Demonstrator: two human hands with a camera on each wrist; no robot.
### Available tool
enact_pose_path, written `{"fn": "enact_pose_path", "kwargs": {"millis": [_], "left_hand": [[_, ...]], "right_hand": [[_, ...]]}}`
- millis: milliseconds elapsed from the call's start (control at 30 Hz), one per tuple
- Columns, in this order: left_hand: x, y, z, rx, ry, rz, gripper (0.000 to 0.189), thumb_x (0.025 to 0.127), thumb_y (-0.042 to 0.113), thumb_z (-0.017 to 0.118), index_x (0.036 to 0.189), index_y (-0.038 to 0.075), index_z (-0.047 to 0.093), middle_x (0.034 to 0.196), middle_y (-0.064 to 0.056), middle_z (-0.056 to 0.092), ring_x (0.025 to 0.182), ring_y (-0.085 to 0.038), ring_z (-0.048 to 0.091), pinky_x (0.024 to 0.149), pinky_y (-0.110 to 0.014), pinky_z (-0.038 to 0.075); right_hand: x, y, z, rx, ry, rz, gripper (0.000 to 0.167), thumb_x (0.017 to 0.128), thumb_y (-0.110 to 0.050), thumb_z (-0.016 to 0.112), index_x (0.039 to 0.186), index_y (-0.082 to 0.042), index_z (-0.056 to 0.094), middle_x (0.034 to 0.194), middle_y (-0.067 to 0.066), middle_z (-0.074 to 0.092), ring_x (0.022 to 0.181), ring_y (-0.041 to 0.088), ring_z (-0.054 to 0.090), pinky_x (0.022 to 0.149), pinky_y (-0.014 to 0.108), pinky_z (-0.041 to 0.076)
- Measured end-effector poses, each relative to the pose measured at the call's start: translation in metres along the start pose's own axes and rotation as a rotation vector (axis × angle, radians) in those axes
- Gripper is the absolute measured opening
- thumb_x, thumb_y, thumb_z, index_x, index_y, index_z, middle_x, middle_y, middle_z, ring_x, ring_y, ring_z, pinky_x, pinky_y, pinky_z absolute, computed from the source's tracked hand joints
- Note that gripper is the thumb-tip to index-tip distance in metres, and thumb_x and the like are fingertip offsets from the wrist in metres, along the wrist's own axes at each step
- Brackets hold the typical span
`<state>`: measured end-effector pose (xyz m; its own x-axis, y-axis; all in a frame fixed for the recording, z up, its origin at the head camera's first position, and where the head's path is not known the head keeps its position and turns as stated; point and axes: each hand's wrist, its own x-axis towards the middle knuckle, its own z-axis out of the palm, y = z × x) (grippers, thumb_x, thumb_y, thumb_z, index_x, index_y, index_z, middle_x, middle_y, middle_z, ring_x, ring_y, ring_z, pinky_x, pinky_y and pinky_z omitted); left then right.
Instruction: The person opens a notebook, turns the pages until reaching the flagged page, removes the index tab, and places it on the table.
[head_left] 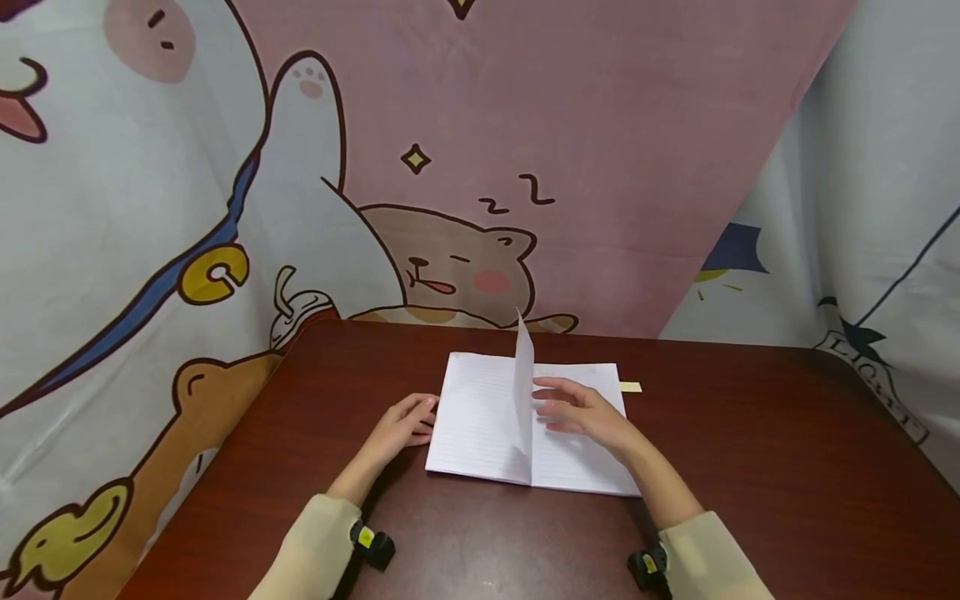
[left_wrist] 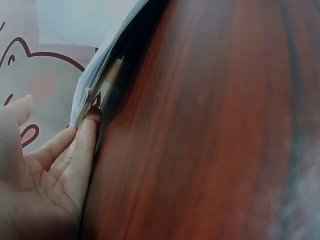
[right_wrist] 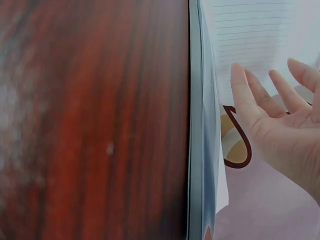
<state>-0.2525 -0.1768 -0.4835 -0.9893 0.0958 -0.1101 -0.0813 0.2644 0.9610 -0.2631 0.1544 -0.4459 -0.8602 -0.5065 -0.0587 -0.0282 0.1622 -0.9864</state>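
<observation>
An open notebook with lined white pages [head_left: 476,417] lies on the table, and a single page [head_left: 523,400] stands upright along its middle fold. Over the right-hand page my right hand [head_left: 588,412] reaches in with extended, spread fingers, their tips close by the raised page. In the right wrist view that hand [right_wrist: 282,112] faces the lined sheet [right_wrist: 252,40], with nothing gripped. My left hand [head_left: 403,427] rests at the notebook's left edge. The left wrist view shows the fingers of this hand [left_wrist: 55,165] fairly straight, fingertips right at the notebook's edge [left_wrist: 90,82].
A pale yellow tab [head_left: 632,387] sticks out from the notebook's right side. The dark reddish-brown table [head_left: 765,450] extends around it. Behind hangs a pink and white cloth [head_left: 615,167] with cartoon animals. Each wrist carries a small black camera [head_left: 378,550].
</observation>
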Motion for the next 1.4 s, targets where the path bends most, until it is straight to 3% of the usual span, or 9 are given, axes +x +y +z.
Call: {"fn": "enact_pose_path", "kwargs": {"millis": [467,733,1067,1400], "left_hand": [[-0.002,0.0,-0.001,-0.023,-0.027,0.004,0.045,0.104,0.034,0.052,0.133,0.001,0.057,0.102,-0.016,0.067,0.08,-0.014,0.064,0.078,-0.032,0.06],[-0.002,-0.001,-0.003,0.029,-0.063,0.022,0.046,0.097,0.026,0.065,0.136,0.003,0.055,0.111,-0.02,0.067,0.089,-0.015,0.066,0.084,-0.036,0.06],[-0.005,0.002,-0.003,0.068,-0.069,0.067,0.051,0.089,0.018,0.074,0.135,0.004,0.056,0.105,-0.017,0.066,0.085,-0.012,0.061,0.076,-0.027,0.058],[-0.005,0.0,-0.008,0.09,-0.135,0.128,0.058,0.087,0.008,0.076,0.138,-0.002,0.05,0.093,-0.014,0.062,0.073,-0.009,0.055,0.069,-0.019,0.053]], "right_hand": [[0.0,0.001,0.004,-0.055,-0.082,0.053,0.049,0.102,-0.016,0.055,0.147,0.0,0.043,0.15,0.028,0.044,0.132,0.042,0.051,0.104,0.047,0.051],[0.003,0.002,0.008,-0.076,-0.104,0.064,0.05,0.102,-0.016,0.055,0.146,0.003,0.043,0.149,0.028,0.045,0.131,0.04,0.052,0.103,0.046,0.051],[0.003,0.0,0.01,-0.074,-0.119,0.052,0.049,0.103,-0.015,0.054,0.146,0.006,0.042,0.149,0.03,0.044,0.134,0.044,0.049,0.105,0.048,0.05],[0.002,0.0,0.011,-0.076,-0.137,0.054,0.05,0.103,-0.017,0.054,0.146,0.005,0.042,0.148,0.029,0.044,0.136,0.045,0.046,0.105,0.049,0.049]]}}
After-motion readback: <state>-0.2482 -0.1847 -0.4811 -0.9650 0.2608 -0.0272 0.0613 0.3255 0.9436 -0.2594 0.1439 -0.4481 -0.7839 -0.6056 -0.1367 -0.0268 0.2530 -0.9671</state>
